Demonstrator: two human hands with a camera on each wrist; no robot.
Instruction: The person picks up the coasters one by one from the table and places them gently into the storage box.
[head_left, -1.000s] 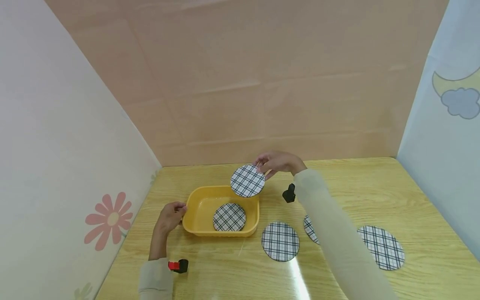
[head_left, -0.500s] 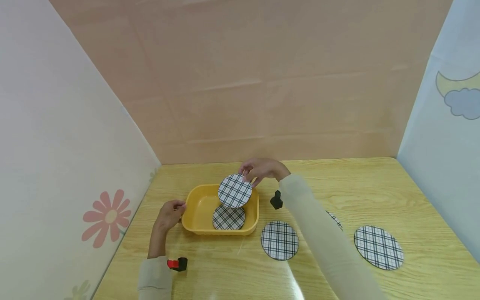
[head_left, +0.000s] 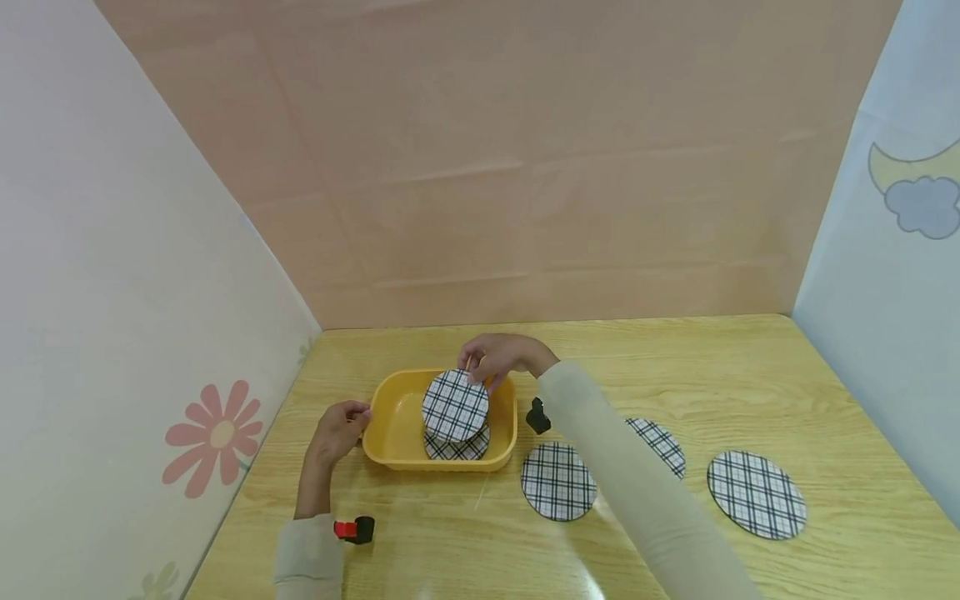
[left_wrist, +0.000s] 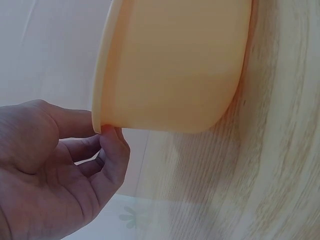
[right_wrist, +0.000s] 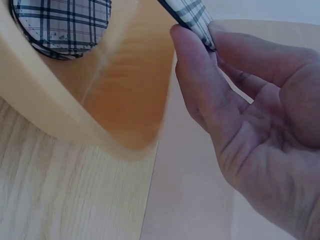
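Observation:
A yellow tray [head_left: 390, 433] sits on the wooden table, with one plaid round coaster [head_left: 459, 450] lying flat in it. My right hand [head_left: 491, 358] pinches a second plaid coaster [head_left: 454, 405] by its far edge, tilted just above the one in the tray. The right wrist view shows thumb and fingers [right_wrist: 200, 90] clamped on that coaster's rim [right_wrist: 192, 17], with the tray wall [right_wrist: 100, 100] and the lying coaster [right_wrist: 62, 22] beyond. My left hand [head_left: 341, 429] grips the tray's left rim [left_wrist: 102, 100] between thumb and fingers.
Three more plaid coasters lie on the table right of the tray: one [head_left: 558, 481] close by, one [head_left: 658, 446] partly behind my right sleeve, one [head_left: 756, 493] farther right. Walls enclose the table on three sides. A black and red wrist device [head_left: 354, 529] shows at my left sleeve.
My right hand carried the coaster left and down, from above the tray's far right corner to just over the coaster inside. The left hand kept its hold on the rim.

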